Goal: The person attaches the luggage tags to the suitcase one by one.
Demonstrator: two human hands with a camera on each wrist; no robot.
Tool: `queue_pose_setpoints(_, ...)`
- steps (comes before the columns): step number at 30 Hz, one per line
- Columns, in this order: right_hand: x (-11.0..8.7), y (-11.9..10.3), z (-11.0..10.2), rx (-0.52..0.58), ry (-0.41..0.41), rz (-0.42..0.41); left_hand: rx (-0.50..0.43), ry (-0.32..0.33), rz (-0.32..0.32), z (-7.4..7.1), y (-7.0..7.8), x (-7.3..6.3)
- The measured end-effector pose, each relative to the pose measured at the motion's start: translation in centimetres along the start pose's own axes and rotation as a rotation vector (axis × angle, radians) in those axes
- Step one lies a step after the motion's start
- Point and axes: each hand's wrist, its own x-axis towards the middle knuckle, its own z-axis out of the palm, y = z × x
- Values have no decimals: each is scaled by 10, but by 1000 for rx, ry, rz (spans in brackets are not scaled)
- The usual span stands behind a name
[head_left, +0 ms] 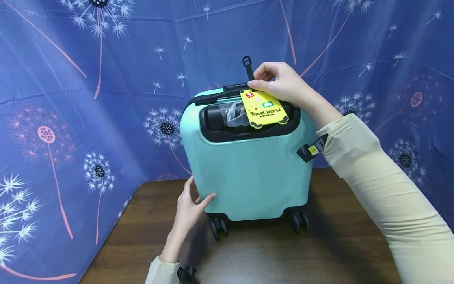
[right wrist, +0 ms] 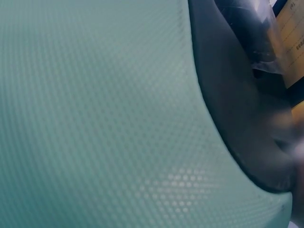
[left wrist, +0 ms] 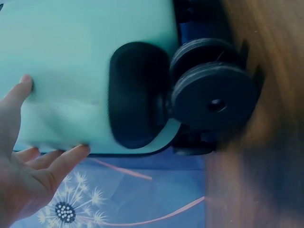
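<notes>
A mint-green suitcase [head_left: 248, 173] stands upright on its wheels, its front facing me. At its top, my right hand [head_left: 285, 81] pinches the black strap of a yellow luggage tag [head_left: 266, 114] between thumb and fingers. The strap's buckle end [head_left: 247, 62] sticks up free above the hand, and the tag hangs over the dark handle recess. My left hand [head_left: 188, 209] rests against the suitcase's lower left edge, thumb on the front and fingers along the side. The left wrist view shows those fingers [left wrist: 69, 159] near a black double wheel [left wrist: 213, 97]. Mostly the shell fills the right wrist view.
The suitcase stands on a brown wooden table [head_left: 255, 256]. Behind and to the left hangs a blue cloth [head_left: 142, 59] with dandelion prints. Clear plastic wrap [head_left: 235, 114] covers part of the handle in the recess. A small black device [head_left: 312, 149] sits at the right cuff.
</notes>
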Motion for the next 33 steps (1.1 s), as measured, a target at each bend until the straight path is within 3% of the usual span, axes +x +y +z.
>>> queue_pose_setpoints(3,0,0,0,4,-7,5,-6,5,-10,-5,4,0)
queue_pose_setpoints(8,0,1,1,6,-4,-2,-3,29,-18,-18,32,-7)
queue_pose_setpoints(13,2,2,1,-11,-5,-2,43,123,0,-27,51,-9)
queue_pose_setpoints(17,2,2,0,-18,-3,2,44,212,74,-34,64,-4)
queue_pose_setpoints(21,1,2,-1,-18,0,11,32,254,141,-42,76,4)
queue_pose_setpoints(33,2,2,-1,-1,-3,5,-16,306,196,-54,107,24)
